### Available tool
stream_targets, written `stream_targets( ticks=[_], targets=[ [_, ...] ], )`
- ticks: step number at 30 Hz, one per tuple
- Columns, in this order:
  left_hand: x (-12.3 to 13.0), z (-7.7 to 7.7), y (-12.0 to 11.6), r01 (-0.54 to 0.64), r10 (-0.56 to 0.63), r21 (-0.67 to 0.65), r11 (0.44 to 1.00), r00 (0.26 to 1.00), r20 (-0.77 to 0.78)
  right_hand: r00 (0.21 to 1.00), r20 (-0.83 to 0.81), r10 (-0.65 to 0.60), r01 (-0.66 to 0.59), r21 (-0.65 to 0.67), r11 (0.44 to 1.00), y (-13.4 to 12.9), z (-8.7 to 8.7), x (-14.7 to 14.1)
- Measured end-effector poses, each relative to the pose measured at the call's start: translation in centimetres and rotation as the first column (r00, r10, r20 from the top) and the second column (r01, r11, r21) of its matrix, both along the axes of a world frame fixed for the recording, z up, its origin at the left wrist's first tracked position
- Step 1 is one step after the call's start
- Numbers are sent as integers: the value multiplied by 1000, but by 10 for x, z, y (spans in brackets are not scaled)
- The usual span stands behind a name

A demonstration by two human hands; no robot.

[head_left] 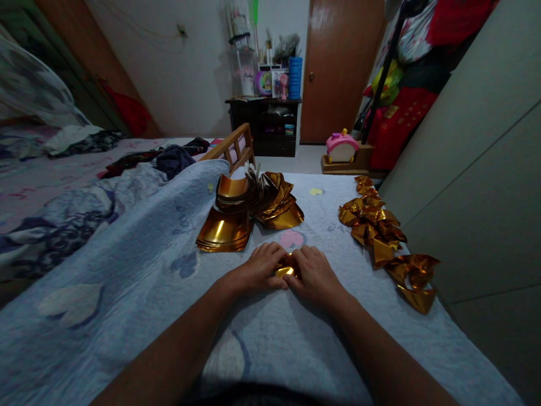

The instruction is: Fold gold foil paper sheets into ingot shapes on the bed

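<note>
Between my two hands is a piece of shiny gold foil paper, low over the blue bedspread. My left hand closes on its left side, fingers curled over the top and thumb in front. My right hand grips the right side the same way, and the two thumbs nearly meet. Much of the paper is hidden under the fingers. Just beyond my hands, flat gold foil sheets lie in fanned stacks. Off to the right, several folded gold foil pieces lie in a row.
The bedspread is light blue with heart shapes. On the left are crumpled bedding and a wooden rail. A pale cabinet borders the right side. Farther off stand a dark shelf unit and a pink toy case.
</note>
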State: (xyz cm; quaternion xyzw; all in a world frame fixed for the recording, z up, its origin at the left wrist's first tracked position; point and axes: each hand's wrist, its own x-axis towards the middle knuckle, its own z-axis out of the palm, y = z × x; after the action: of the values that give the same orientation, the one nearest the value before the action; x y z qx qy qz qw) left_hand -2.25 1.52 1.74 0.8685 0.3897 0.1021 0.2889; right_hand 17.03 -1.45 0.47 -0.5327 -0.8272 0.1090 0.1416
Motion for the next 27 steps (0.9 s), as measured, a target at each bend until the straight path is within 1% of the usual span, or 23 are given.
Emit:
stream_targets(
  ticks=[6,11,14,18,22,27],
  targets=[
    [-2,-3,3,34,-34,-2,999,999,19,1000,17,-25,24,7,1000,-3,2,-1],
    [-5,-6,5,49,-49,-3,999,998,27,1000,23,-15,15,-5,1000,-3,5,1],
    [-5,-5,5,58,-58,-12,998,998,19,1000,21,-21,22,-13,1000,-4,6,4],
    [-4,-3,5,48,-47,-21,999,999,17,998,31,-62,62,-19,998,-3,6,11],
    [-5,-5,5,42,-42,-21,999,999,5,997,14,-76,76,-7,997,-1,3,21],
    [-6,-7,5,45,-45,-2,999,999,10,995,29,-95,96,-33,995,4,-10,34]
  ],
)
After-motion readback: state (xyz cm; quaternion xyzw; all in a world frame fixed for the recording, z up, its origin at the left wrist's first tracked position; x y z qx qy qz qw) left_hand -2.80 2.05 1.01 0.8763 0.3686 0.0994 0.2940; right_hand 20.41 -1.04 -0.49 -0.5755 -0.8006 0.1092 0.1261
